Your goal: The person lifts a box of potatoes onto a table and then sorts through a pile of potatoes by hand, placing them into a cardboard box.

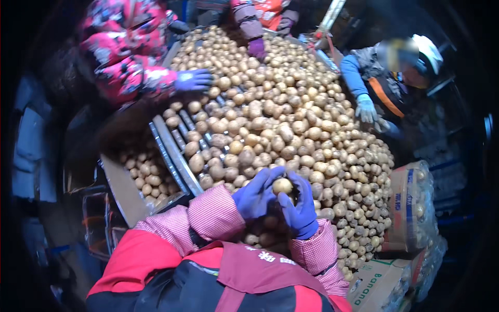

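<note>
Purple gloves cover both my hands, which meet at the near edge of a large heap of potatoes (pixel 291 130). One pale, round potato (pixel 282 186) sits between them. My left hand (pixel 255 195) curls around its left side, with the fingers bent over the top. From the right, my right hand (pixel 301 209) closes on the same potato, thumb in front. A dark patch shows between the potato and the right fingers; I cannot make out what it is. Loose potatoes lie just beyond and below my hands.
Metal rollers (pixel 183 130) with a raised side rail (pixel 169 156) run left of the heap. Below them stands a carton (pixel 122 190) of potatoes. Cardboard boxes (pixel 405 208) with plastic film stand at right. Three people work around the far side, one with a purple glove (pixel 194 80) over the potatoes.
</note>
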Tool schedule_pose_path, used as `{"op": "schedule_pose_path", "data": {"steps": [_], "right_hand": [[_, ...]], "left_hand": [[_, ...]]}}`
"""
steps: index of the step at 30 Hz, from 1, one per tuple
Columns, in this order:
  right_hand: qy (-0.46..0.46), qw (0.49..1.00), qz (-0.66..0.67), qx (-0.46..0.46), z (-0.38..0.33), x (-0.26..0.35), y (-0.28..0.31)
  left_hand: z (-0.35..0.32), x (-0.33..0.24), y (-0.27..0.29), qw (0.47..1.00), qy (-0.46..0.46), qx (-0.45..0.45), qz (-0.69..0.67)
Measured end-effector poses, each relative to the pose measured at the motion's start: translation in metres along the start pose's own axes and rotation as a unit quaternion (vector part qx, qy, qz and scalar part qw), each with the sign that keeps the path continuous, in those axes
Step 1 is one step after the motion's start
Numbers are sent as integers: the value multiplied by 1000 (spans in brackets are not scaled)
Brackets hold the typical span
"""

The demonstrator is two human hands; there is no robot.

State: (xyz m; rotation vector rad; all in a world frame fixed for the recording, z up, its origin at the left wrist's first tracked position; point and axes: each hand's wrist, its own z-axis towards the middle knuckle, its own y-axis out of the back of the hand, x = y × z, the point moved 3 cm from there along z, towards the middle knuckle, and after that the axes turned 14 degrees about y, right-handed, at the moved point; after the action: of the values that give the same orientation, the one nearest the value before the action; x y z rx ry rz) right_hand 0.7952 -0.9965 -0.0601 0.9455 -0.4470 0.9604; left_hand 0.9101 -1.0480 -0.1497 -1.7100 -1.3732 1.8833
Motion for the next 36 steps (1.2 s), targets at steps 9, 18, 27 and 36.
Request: {"op": "schedule_pose_path", "data": {"steps": [9,18,27,36], "right_hand": [[-13,875,-447,185,-42,-105,10],[40,852,-481,204,-47,-105,14],[38,839,-487,239,-44,-121,11],[6,857,-454,242,-41,-98,2]], "left_hand": [[-84,-49,25,932,67,-106,-341],[-229,-66,81,886,-155,-337,-278],[-369,-54,133,760,-332,-436,-350],[-462,-180,178,534,-462,-604,-371]]}}
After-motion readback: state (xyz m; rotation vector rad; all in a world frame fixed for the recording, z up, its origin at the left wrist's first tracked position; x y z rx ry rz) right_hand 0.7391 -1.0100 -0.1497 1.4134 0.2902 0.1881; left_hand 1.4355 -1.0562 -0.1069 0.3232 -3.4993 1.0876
